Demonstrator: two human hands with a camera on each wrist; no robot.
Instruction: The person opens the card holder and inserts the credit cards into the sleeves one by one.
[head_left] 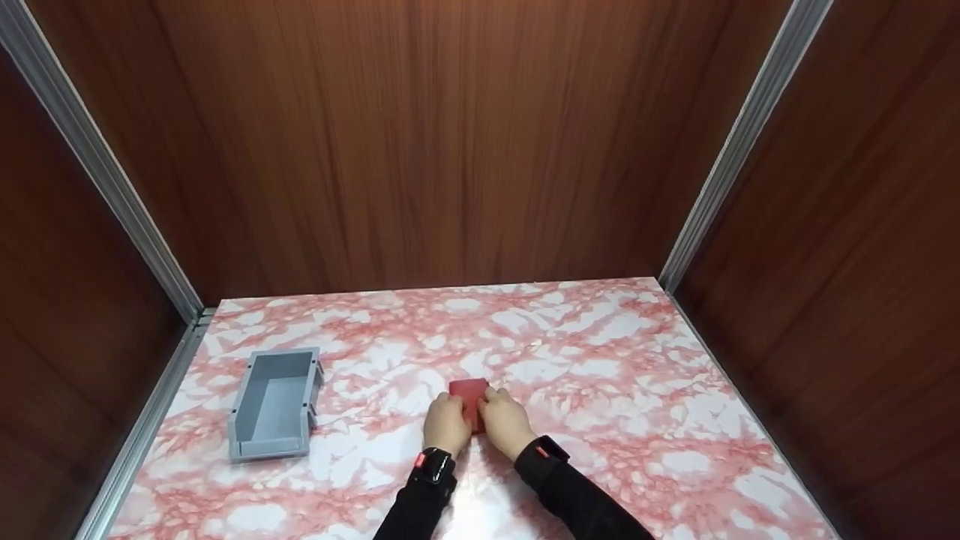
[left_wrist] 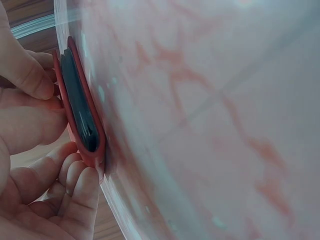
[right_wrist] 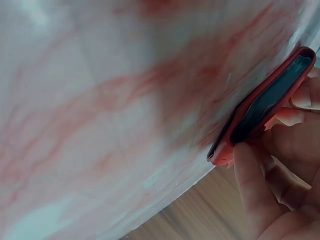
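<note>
A small red card wallet [head_left: 469, 394], its folded cover wrapped round dark inner sleeves [left_wrist: 80, 105], lies low over the patterned table between both hands. My left hand [head_left: 447, 424] grips its left side, with fingertips at the cover's edge and other fingers curled beneath the fold in the left wrist view. From the right, my right hand [head_left: 505, 421] pinches the opposite side. In the right wrist view, the wallet [right_wrist: 270, 97] shows its end, where the sleeves sit inside the bent cover, and a fingertip touches the fold.
On the left of the red-and-white marbled table [head_left: 600, 450] stands a grey plastic bin [head_left: 274, 454]. Brown wood-grain panels [head_left: 420, 150] rise at the back and both sides, with metal rails [head_left: 742, 142] along the corners.
</note>
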